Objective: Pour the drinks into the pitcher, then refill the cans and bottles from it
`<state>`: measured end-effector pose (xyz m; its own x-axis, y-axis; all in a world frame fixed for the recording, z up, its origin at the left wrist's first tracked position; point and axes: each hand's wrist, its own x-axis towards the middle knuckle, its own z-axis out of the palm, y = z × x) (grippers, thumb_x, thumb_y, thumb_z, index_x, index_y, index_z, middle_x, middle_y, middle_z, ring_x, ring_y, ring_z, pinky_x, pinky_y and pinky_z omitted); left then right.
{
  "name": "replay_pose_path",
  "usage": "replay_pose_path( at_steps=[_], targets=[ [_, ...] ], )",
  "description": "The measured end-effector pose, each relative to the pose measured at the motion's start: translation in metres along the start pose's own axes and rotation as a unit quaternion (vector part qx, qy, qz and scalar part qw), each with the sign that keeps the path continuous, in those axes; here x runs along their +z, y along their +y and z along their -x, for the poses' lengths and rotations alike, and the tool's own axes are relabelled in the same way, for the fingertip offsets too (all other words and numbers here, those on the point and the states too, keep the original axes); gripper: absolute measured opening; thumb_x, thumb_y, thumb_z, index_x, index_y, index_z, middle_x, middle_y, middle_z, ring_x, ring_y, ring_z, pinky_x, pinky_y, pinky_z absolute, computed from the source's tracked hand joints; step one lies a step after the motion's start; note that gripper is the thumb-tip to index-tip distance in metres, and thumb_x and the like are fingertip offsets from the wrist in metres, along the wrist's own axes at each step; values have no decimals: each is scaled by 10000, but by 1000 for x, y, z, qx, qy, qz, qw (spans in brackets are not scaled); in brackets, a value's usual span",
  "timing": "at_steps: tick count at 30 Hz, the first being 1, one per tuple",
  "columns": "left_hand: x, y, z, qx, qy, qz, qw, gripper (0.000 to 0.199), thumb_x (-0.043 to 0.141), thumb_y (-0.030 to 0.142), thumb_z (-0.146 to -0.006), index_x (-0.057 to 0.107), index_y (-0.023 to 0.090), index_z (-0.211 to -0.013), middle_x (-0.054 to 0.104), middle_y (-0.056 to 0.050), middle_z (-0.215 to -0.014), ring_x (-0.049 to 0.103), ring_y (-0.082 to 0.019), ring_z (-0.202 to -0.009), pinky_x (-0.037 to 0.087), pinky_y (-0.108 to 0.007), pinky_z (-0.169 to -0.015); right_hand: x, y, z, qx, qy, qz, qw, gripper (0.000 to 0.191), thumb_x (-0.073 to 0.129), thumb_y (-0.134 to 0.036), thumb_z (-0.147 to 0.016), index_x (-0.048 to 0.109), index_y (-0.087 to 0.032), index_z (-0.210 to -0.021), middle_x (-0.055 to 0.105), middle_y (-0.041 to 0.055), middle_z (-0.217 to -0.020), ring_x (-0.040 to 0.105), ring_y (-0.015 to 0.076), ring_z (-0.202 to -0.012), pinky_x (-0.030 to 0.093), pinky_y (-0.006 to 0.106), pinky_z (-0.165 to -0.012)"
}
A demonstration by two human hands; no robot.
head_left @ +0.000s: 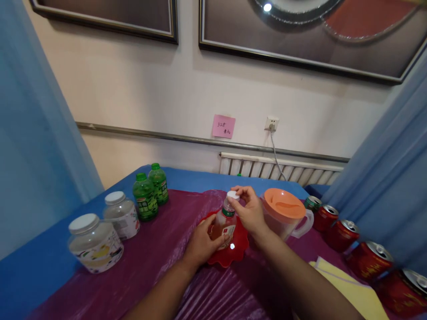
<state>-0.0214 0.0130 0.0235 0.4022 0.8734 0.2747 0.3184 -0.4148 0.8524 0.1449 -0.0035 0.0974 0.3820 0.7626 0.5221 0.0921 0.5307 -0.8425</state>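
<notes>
A clear plastic bottle (218, 229) with amber liquid, a green neck band and a label stands upright over a red scalloped dish (224, 258). My left hand (203, 240) is wrapped round the bottle's body. At the top, the fingers of my right hand (249, 209) pinch the white bottle cap (233, 194), which sits on the bottle's mouth. Whether the cap is screwed tight I cannot tell. Just right of my right hand stands a clear pitcher with an orange lid (283, 203), partly hidden by my wrist.
Two green bottles (146, 202) and two white-lidded jars (96, 244) stand on the left. Several drink cans (368, 260) line the right side beside a folded yellow cloth (347, 289). Purple plastic sheeting (160, 249) covers the blue table (43, 240). A radiator (260, 166) is behind.
</notes>
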Motion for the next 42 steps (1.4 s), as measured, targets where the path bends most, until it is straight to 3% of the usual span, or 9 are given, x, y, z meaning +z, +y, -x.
replay_pose_path(
  at_steps=[7, 12, 17, 24, 28, 33, 35, 39, 42],
  targets=[
    [1, -4, 2, 5, -11, 10, 1000, 525, 771, 361, -748, 655, 242, -1247, 739, -65, -1217, 704, -273, -1089, 548, -399, -962, -12, 7, 18, -21, -27, -8, 999, 217, 765, -313, -812, 582, -237, -899, 719, 71, -1126, 660, 222, -1114, 488, 423, -1011],
    [0, -1, 2, -1, -12, -1, 1000, 535, 770, 363, -749, 654, 237, -1255, 742, -66, -1206, 696, -275, -1102, 542, -398, -966, -19, 2, 8, -19, -97, 68, 993, 245, 703, -264, -840, 670, -252, -1083, 720, 59, -1193, 665, 227, -1113, 483, 431, -1022],
    [1, -5, 2, -6, -8, -3, 1000, 583, 777, 330, -743, 637, 229, -1299, 734, -88, -1218, 690, -282, -1105, 533, -412, -979, -20, -10, 0, -62, -156, 142, 976, 211, 649, -262, -858, 705, -249, -1062, 732, 50, -1138, 667, 227, -1081, 498, 394, -974],
    [3, -8, 3, -4, -7, 12, 1000, 581, 813, 342, -719, 663, 218, -1266, 727, -95, -1220, 682, -283, -1106, 526, -399, -987, -15, 2, 3, -34, -103, 173, 979, 316, 744, -413, -806, 674, -224, -1050, 677, 50, -1015, 648, 213, -931, 529, 371, -858],
    [3, -9, 2, -7, -5, 21, 1000, 590, 811, 337, -718, 661, 226, -1277, 728, -95, -1221, 690, -287, -1090, 532, -407, -982, -12, 5, 6, -35, -69, 202, 976, 526, 825, -473, -724, 651, -224, -1153, 655, 79, -1105, 636, 257, -1015, 515, 432, -929],
    [3, -7, 2, 0, -4, 21, 1000, 580, 802, 329, -727, 662, 215, -1277, 731, -103, -1222, 695, -283, -1081, 536, -401, -974, -15, 10, 13, 9, -152, 56, 987, 527, 535, -483, -986, 460, -273, -1463, 580, 108, -1442, 557, 244, -1326, 432, 460, -1113],
    [2, -6, 3, 6, 1, 17, 1000, 578, 802, 322, -721, 669, 219, -1273, 741, -93, -1203, 698, -279, -1069, 540, -396, -967, -15, 14, 16, 21, -127, 37, 991, 481, 523, -490, -992, 506, -254, -1412, 638, 110, -1367, 599, 242, -1273, 447, 466, -1102],
    [2, -4, 3, -4, 8, 1, 1000, 580, 805, 330, -711, 674, 221, -1265, 743, -84, -1195, 700, -280, -1070, 536, -399, -969, -13, 17, 22, 10, -21, 124, 992, 570, 777, -524, -797, 594, -220, -1244, 688, 109, -1210, 655, 275, -1109, 499, 497, -1023],
    [1, -2, 2, -15, 2, -6, 1000, 580, 794, 338, -723, 663, 215, -1274, 733, -93, -1219, 694, -282, -1091, 525, -407, -989, -12, 15, 26, -9, -53, 100, 994, 592, 696, -503, -881, 519, -239, -1381, 623, 126, -1379, 599, 272, -1258, 464, 490, -1083]
  ],
)
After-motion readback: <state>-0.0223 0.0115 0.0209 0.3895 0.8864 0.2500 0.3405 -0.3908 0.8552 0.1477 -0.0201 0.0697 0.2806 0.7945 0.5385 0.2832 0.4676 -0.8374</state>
